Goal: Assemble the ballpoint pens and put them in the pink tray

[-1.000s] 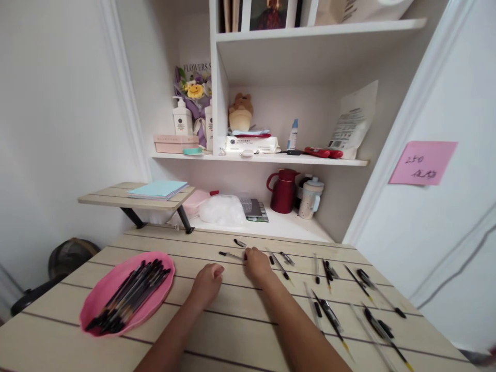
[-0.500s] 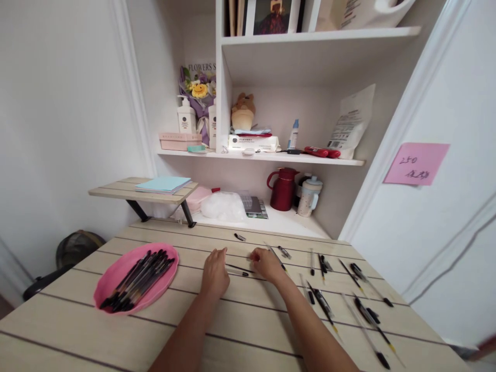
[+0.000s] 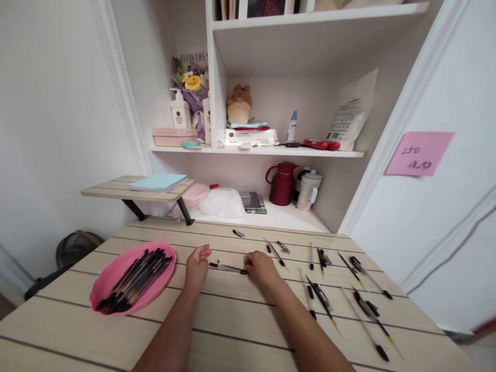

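Note:
A clear pen barrel with black ends (image 3: 228, 268) lies crosswise on the table between my two hands. My right hand (image 3: 264, 267) has its fingers pinched together at the barrel's right end. At the left end, my left hand (image 3: 197, 266) is held with the palm turned partly up and fingers loosely apart, holding nothing I can see. A small clear-and-black pen part (image 3: 238, 233) lies farther back. To the right are several pen pieces: a dark refill with a yellow tip (image 3: 324, 305), a clear barrel (image 3: 364, 323) and small black caps (image 3: 372, 308).
A pink scalloped tray (image 3: 95, 294) full of black pens (image 3: 135, 279) stands on the left of the slatted table (image 3: 232, 341). A small raised stand (image 3: 104, 187) carries blue paper (image 3: 158, 182). Behind, shelves hold a red jug (image 3: 282, 183) and a pale cup (image 3: 309, 191).
My left hand has moved left and turned its palm up, its fingers loosening. My right hand has come down slightly to the barrel's end. The camera view has shifted a little.

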The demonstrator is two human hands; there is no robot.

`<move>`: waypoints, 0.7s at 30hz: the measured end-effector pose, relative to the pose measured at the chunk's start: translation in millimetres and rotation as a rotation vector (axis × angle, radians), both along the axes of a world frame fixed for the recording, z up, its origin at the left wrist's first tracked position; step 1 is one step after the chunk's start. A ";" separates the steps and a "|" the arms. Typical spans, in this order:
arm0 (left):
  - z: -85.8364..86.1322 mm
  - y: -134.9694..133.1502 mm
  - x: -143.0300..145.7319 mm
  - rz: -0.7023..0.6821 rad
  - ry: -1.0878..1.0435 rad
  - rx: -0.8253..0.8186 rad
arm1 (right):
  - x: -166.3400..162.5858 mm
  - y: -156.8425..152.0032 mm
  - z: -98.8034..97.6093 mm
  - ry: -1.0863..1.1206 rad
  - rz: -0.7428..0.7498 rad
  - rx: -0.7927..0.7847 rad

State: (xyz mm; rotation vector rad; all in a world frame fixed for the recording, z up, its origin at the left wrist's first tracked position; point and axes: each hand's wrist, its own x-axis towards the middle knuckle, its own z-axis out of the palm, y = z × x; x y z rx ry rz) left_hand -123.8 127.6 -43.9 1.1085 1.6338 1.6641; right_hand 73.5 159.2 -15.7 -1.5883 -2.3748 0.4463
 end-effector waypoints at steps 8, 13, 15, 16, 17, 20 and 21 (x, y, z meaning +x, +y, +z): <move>1.0 -0.9 -1.4 0.006 0.000 0.026 | 1.5 1.2 6.0 -0.056 0.038 -0.009; 3.0 -4.0 5.2 -0.159 0.177 0.015 | 3.5 -4.0 8.5 -0.091 0.036 -0.016; 2.9 -6.1 7.1 -0.225 0.319 0.011 | 3.8 -5.6 7.9 -0.098 0.033 -0.018; 2.6 -7.2 7.5 -0.250 0.420 0.014 | 4.0 -5.8 7.4 -0.100 0.033 -0.019; 2.3 -8.3 7.6 -0.273 0.530 0.019 | 4.1 -5.8 6.7 -0.101 0.033 -0.022; 1.8 -11.7 6.3 -0.309 0.771 0.024 | 5.0 -4.1 4.5 -0.103 0.031 -0.036; 2.0 -12.7 5.6 -0.313 0.804 0.019 | 5.3 -3.3 3.7 -0.102 0.029 -0.041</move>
